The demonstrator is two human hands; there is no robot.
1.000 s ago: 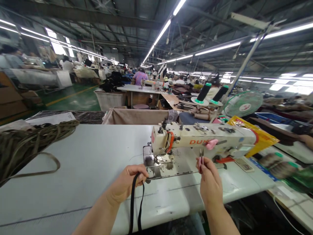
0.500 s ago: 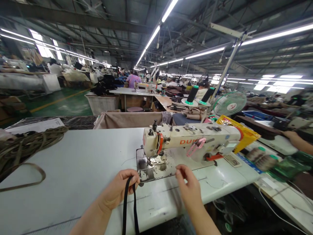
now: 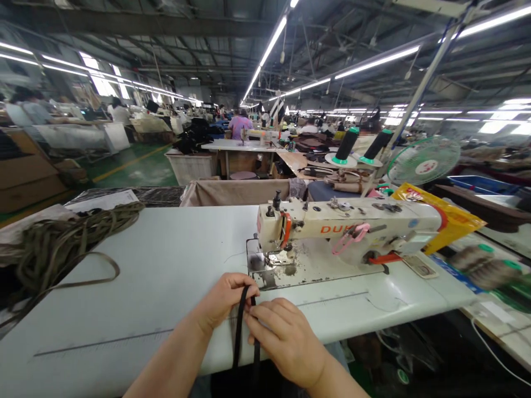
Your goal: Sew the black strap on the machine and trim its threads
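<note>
A narrow black strap (image 3: 239, 334) hangs in a loop over the front edge of the sewing table. My left hand (image 3: 226, 301) pinches its upper end between thumb and fingers. Close beside it, my right hand (image 3: 288, 337) is closed on the right-hand length of the strap, a little below the left fingertips. Both hands are just in front of the white sewing machine (image 3: 348, 221), near its needle plate (image 3: 257, 262). The strap's lower part drops out of sight toward the bottom of the picture.
A heap of olive webbing (image 3: 78, 237) lies at the table's left, one loop reaching onto the white top (image 3: 182, 249). Behind the machine stand black thread cones (image 3: 346, 145), a green fan (image 3: 423, 160) and a yellow bag (image 3: 450, 221). A fabric-lined bin (image 3: 236, 193) sits beyond the table.
My right hand has moved left from beside the machine bed and closed on the strap beside my left hand. The camera has turned slightly left.
</note>
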